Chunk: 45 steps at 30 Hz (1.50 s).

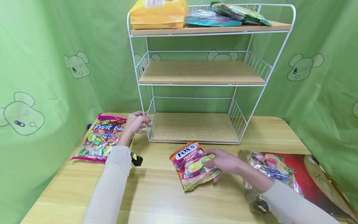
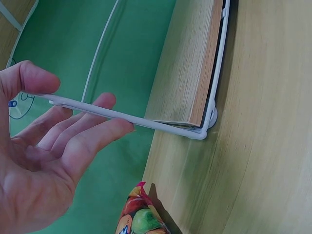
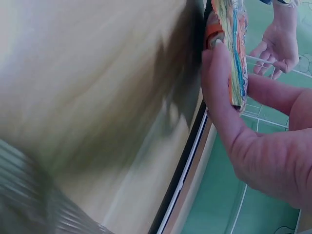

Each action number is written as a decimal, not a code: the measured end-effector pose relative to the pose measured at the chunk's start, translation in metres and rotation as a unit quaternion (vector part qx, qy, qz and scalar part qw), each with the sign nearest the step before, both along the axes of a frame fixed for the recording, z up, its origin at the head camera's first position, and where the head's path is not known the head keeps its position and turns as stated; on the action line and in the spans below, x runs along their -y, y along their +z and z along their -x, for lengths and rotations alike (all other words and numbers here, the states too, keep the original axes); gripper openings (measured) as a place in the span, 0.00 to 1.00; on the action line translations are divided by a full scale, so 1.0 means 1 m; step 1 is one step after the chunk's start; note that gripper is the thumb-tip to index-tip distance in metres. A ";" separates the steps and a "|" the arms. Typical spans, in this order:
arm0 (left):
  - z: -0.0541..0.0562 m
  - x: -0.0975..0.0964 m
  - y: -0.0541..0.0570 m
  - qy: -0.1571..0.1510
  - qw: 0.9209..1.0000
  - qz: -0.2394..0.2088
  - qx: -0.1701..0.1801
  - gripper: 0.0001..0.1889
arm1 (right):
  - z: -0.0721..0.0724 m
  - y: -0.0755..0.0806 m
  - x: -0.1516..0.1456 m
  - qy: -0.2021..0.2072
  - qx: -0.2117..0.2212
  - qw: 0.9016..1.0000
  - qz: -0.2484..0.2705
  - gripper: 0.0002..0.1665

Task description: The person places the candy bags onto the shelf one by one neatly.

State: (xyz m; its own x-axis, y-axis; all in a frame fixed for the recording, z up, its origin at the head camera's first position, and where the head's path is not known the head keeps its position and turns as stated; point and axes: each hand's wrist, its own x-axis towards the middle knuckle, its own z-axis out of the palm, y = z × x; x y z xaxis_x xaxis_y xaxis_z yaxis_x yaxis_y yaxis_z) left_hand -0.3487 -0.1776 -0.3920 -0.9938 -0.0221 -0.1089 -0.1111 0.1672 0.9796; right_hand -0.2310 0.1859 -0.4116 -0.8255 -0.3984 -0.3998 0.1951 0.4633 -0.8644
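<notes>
My right hand (image 1: 223, 161) pinches the lower right side of a small orange and purple FOX'S fruit candy bag (image 1: 193, 166), tilted above the table in front of the rack. In the right wrist view, thumb and fingers (image 3: 222, 92) lie on opposite faces of the candy bag (image 3: 237, 53). My left hand (image 1: 137, 122) is at the lower left of the white wire shelf rack (image 1: 195, 83). The left wrist view shows its thumb and fingers gripping the rack's left post (image 2: 107, 112) from both sides.
Beside my left forearm lies a Fruit bag of assorted chews (image 1: 103, 137). A large red bag with fruit pictures (image 1: 291, 177) lies at the right, partly under my right arm. On the top shelf are a yellow pack (image 1: 158, 15) and teal and green bags (image 1: 212, 18). Green curtains (image 1: 42, 62) surround the table.
</notes>
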 end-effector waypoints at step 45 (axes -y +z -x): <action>0.000 -0.001 0.000 0.002 1.000 -0.011 -0.005 0.18 | 0.000 0.146 -0.039 -0.024 -0.134 0.989 -0.050 0.40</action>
State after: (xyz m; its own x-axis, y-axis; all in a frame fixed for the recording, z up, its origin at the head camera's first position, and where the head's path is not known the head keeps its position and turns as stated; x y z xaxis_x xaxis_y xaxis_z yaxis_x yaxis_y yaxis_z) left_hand -0.3491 -0.1768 -0.3923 -0.9947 -0.0248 -0.0996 -0.1022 0.1454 0.9841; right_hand -0.2311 0.2251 -0.2659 -0.9244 -0.3247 -0.2002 -0.0101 0.5456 -0.8380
